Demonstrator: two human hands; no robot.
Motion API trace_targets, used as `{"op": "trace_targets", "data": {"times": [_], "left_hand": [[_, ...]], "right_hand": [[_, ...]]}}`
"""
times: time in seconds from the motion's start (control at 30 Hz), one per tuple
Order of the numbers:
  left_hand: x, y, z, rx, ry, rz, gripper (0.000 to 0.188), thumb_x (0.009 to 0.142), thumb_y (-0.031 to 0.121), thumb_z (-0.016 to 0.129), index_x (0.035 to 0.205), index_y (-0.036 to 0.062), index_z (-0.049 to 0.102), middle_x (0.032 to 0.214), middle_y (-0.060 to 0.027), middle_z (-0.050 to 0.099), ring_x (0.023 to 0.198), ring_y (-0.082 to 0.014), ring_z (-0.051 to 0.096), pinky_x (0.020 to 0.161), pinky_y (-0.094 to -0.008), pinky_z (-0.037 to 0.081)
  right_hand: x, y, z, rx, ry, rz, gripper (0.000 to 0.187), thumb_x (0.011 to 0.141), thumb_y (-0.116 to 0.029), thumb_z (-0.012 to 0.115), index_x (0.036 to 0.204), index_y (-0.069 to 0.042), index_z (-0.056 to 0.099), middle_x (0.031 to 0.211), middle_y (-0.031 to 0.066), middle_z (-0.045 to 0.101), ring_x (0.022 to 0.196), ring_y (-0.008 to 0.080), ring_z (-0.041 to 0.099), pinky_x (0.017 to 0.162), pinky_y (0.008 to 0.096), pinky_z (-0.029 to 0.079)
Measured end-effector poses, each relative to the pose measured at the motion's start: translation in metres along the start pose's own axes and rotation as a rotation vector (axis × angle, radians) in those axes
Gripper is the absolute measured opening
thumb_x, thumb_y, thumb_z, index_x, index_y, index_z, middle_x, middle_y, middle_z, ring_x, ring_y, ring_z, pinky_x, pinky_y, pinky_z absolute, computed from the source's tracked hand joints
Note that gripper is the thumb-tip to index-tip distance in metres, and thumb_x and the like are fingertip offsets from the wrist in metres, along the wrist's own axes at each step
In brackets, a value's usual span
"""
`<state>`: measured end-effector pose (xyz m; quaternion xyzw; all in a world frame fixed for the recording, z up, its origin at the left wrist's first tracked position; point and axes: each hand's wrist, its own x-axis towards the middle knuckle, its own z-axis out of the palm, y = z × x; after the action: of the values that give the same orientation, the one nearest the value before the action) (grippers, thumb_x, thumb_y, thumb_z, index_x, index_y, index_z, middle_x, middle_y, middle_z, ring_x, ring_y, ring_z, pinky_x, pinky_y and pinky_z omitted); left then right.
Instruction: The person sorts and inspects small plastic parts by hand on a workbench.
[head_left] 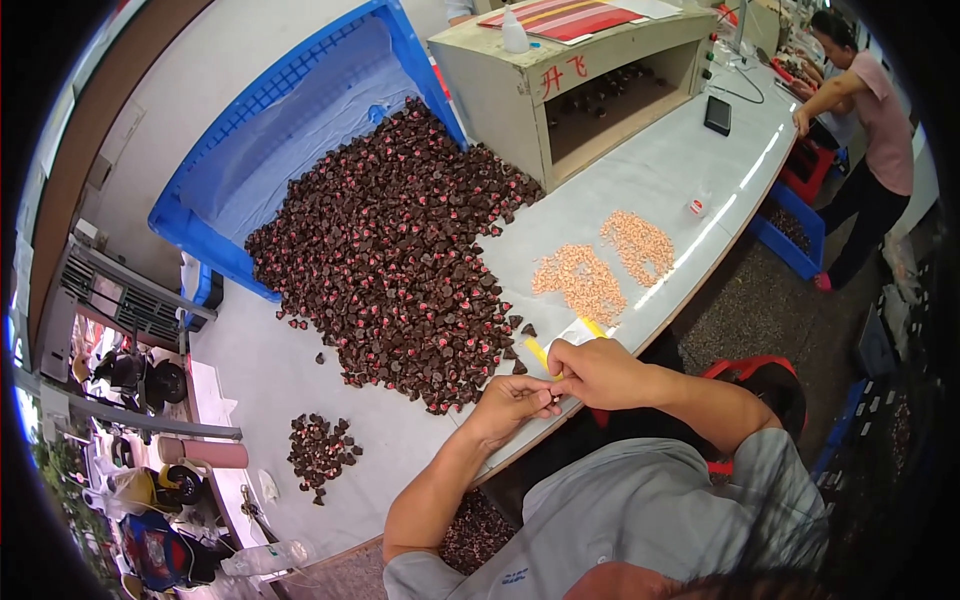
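My left hand [510, 408] and my right hand [605, 375] meet at the table's near edge, fingertips pinched together. Something tiny and dark shows between them, too small to make out. Just beyond my right hand lies a white sheet with yellow edge strips [537, 352]; the hand partly covers it. A large heap of small dark-brown pieces with pink spots [400, 270] spreads over the table left of and beyond my hands. Past the yellow strips are two flat patches of tiny peach-coloured bits, a nearer one [580, 280] and a farther one [638, 248].
A tipped blue crate [215, 170] stands behind the heap. A smaller dark pile [322, 452] lies at the left. At the back is a box-shaped machine [545, 110] with dark pieces inside. A black device [717, 115] lies beside it. A person [868, 130] stands at the far right.
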<state>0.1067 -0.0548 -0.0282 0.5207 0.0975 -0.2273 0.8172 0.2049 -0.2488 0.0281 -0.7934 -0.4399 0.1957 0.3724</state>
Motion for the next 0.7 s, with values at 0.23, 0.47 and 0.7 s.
{"op": "trace_targets", "data": {"times": [0.23,0.47,0.7], "left_hand": [[-0.001,0.004,0.003,-0.034,0.01,-0.011,0.024,0.091,0.009,0.064,0.112,-0.0023,0.064,0.11,-0.0127,0.068,0.088,-0.016,0.067,0.073,-0.0219,0.055],[-0.03,0.04,0.0,0.135,0.14,0.19,0.025,0.09,0.013,0.066,0.11,-0.0007,0.065,0.111,-0.0111,0.067,0.087,-0.015,0.066,0.068,-0.023,0.051],[-0.105,0.048,-0.074,1.361,1.294,0.681,0.025,0.086,0.008,0.063,0.11,-0.0001,0.061,0.092,-0.0108,0.064,0.084,-0.0213,0.064,0.068,-0.0326,0.05]], "right_hand": [[-0.01,0.021,-0.004,0.659,0.259,0.074,0.013,0.088,-0.008,0.063,0.095,-0.003,0.053,0.071,0.0022,0.059,0.062,0.0073,0.055,0.053,0.0238,0.042],[-0.015,0.06,-0.012,0.61,0.726,0.091,0.008,0.09,-0.006,0.061,0.095,-0.007,0.054,0.072,-0.0032,0.054,0.058,0.0021,0.046,0.049,0.0176,0.035],[-0.031,0.082,-0.033,0.469,0.823,0.087,0.004,0.093,-0.003,0.056,0.094,-0.005,0.053,0.07,-0.0056,0.049,0.057,0.0008,0.041,0.05,0.0175,0.031]]}}
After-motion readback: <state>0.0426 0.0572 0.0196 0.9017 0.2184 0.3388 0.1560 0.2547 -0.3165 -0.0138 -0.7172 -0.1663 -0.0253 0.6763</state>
